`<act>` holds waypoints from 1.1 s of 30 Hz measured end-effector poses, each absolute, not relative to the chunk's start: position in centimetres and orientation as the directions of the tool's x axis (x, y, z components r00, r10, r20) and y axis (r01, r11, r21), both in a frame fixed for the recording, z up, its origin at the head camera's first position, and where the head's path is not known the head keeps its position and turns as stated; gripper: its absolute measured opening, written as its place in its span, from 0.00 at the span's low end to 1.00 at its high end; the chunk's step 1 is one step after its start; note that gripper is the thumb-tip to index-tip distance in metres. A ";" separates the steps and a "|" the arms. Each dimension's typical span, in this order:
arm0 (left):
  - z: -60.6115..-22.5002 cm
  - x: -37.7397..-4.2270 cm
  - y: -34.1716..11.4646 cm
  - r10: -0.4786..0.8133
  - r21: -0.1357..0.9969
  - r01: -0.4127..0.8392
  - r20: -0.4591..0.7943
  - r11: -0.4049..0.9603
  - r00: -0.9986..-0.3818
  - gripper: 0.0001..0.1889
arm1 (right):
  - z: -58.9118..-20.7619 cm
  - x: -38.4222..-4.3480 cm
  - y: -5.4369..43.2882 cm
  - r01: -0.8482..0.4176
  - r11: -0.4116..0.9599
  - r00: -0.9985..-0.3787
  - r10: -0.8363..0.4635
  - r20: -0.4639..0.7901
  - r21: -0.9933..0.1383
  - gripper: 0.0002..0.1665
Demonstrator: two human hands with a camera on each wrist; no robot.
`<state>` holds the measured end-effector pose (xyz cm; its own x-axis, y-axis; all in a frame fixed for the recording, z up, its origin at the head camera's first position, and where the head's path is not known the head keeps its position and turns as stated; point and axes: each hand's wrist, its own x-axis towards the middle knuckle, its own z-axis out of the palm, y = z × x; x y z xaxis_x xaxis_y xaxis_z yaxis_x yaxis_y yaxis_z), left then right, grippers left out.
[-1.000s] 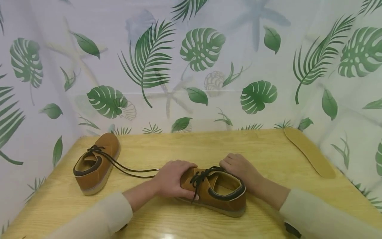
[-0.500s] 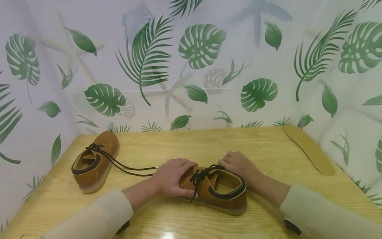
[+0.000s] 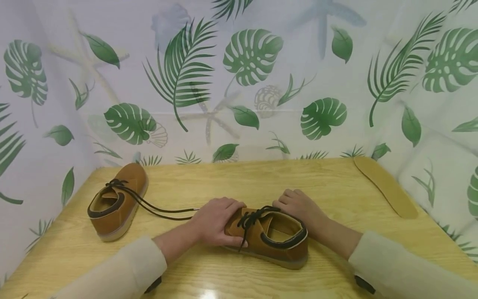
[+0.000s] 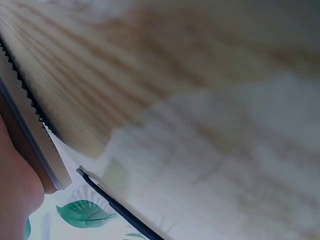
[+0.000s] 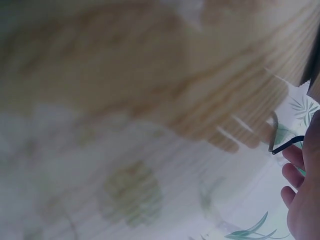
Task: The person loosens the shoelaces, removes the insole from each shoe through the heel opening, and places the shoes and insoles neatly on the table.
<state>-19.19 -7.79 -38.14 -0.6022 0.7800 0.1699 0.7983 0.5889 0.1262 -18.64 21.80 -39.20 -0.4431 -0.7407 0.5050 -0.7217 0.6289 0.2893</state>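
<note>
A brown lace-up shoe [image 3: 289,254] stands on the wooden table, its heel angled toward the near right. My left hand [image 3: 216,222] grips its toe, with the thumb along the near side. In the left wrist view, the shoe's ridged sole edge [image 4: 37,120] shows beside that hand. On the far side of the shoe's opening, my right hand [image 3: 301,209] has curled fingers and holds a black shoelace [image 3: 267,209] that runs from the knot. A short lace end [image 5: 287,145] sticks out by its fingers in the right wrist view. The palm side is hidden from the head view.
A matching brown shoe [image 3: 113,226] stands at the left, toe away. Its two long laces [image 3: 160,214] stretch across the table toward my left hand. A tan insole [image 3: 386,187] lies at the right edge. Leaf-patterned cloth [image 3: 257,133] walls the table's back and sides.
The view shifts slightly, then steadies. Both hands stay where they are on the shoe and lace.
</note>
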 end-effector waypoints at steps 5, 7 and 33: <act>-38.0 -19.1 -7.8 0.780 0.127 0.798 0.171 0.589 -0.602 0.47 | -39.3 -18.5 21.8 -0.709 0.645 -0.461 -0.731 0.503 0.286 0.09; -38.0 -19.1 -7.8 0.780 0.125 0.800 0.176 0.587 -0.600 0.47 | -39.3 -18.4 21.8 -0.701 0.653 -0.473 -0.726 0.499 0.286 0.09; -38.8 -19.0 -7.8 0.774 0.131 0.796 0.187 0.591 -0.605 0.46 | -39.3 -17.6 21.7 -0.625 0.709 -0.559 -0.699 0.446 0.327 0.04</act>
<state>-18.96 -7.80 -38.77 -0.6049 0.7741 0.1868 0.7963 0.5906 0.1309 -17.64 21.74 -39.29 -0.5593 -0.6987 0.4461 -0.6247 0.7090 0.3272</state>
